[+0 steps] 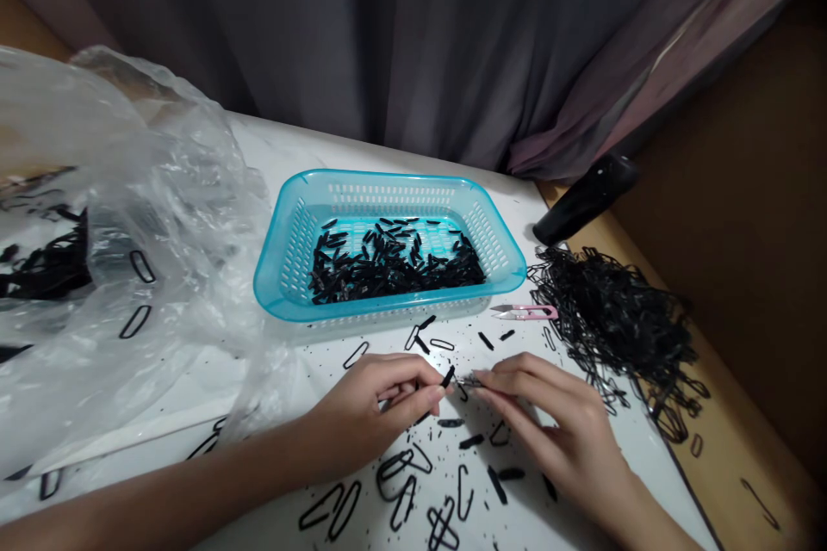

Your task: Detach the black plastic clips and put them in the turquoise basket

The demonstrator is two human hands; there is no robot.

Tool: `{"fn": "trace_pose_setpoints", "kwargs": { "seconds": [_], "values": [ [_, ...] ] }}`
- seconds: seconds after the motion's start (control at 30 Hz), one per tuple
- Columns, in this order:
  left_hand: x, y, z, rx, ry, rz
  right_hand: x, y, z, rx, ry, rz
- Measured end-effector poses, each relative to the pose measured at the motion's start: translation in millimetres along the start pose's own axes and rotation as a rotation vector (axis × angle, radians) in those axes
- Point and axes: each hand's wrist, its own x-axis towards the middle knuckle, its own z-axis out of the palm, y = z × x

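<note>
My left hand (401, 392) pinches a small black strip (448, 376) between thumb and fingertips, its upper end sticking out. Close on its right, my right hand (549, 405) is closed around a small metal tool (469, 380); its pointed end is by the strip, but its exact kind is hard to make out. Under and around both hands lie thin black loops (404, 504), short black pieces (471, 442) and dark crumbs. Beyond the hands stands a blue plastic basket (388, 304), its floor largely covered by many short black strips (368, 275).
Pink-handled thread snips (526, 312) lie right of the basket's front. A tangled heap of black loops (613, 310) sits at the table's right edge, with a black cylindrical object (585, 200) behind it. Clear plastic bags (174, 181) spread over the left side. Dark curtains (388, 43) hang behind.
</note>
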Motion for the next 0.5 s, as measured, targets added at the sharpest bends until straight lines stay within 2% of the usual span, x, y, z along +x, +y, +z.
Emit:
{"fn": "trace_pose_setpoints", "kwargs": {
  "seconds": [0.17,0.5],
  "values": [
    [-0.5,-0.4,0.3,0.005,-0.009,-0.005,2.5,0.5,1.3,0.173,0.006,0.132],
    [-0.7,1.3,0.1,-0.017,-0.020,-0.034,7.6,-1.1,10.2,0.345,0.034,0.279]
  ]
}}
